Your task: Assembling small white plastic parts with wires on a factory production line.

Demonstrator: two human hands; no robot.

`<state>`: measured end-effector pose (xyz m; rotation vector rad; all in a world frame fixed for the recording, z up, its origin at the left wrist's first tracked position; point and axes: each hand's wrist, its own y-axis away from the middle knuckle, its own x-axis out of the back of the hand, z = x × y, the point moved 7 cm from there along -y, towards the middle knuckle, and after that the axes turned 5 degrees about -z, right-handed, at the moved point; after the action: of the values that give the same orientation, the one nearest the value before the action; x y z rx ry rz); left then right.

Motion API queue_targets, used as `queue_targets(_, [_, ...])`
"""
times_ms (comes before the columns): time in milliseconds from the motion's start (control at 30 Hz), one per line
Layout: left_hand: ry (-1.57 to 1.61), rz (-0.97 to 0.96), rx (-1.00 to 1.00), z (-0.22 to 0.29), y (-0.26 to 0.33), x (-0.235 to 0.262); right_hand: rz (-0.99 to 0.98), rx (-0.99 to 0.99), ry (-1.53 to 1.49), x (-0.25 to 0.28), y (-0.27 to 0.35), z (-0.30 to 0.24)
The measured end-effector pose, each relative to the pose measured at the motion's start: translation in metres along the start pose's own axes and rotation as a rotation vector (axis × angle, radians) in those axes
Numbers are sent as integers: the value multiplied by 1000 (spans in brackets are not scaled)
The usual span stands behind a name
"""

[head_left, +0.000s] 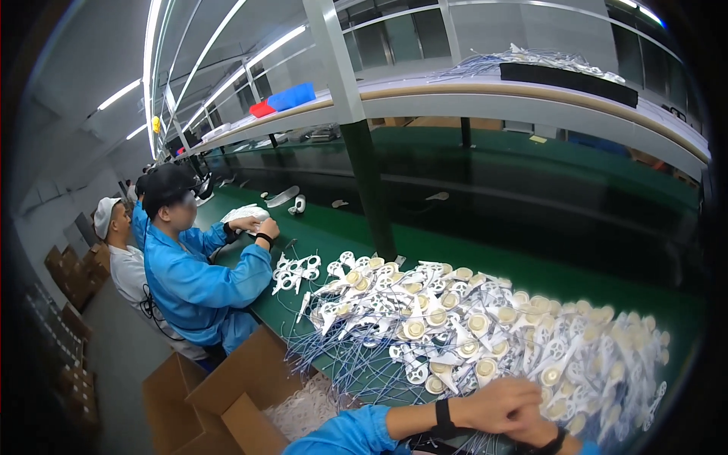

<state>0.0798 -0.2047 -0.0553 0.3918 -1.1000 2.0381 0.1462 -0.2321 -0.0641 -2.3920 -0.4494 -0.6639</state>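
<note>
Both of the person's hands meet at about 5 o'clock, at the lower rim of the view. From the blue sleeve, the left hand [497,403] lies over the right hand [540,434], each wrist in a black band. Left fingers [523,394] are curled shut, but whether they grip anything cannot be told; the right fingers are hidden beneath, so their state cannot be told either.

Just beyond the hands, from the centre out to 4 o'clock, a wide heap of white plastic parts [470,326] with round cream centres covers the green bench [425,250], trailing thin blue wires [341,356] toward 7 o'clock. An open cardboard box [227,387] stands below the bench edge at 7 o'clock.

Farther off at 9 o'clock, a co-worker in a blue coat [193,277] holds a white piece [246,214] with both hands. A smaller cluster of white parts [296,273] lies beside that person. An overhead shelf [470,95] crosses at 12 o'clock.
</note>
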Motion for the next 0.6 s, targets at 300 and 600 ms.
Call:
queue_targets(300, [204, -69, 119, -24, 3, -7, -73, -164, -7, -1, 5, 14])
queue_targets(600, [151, -1, 91, -11, -13, 15, -232, -7, -253, -63, -52, 28])
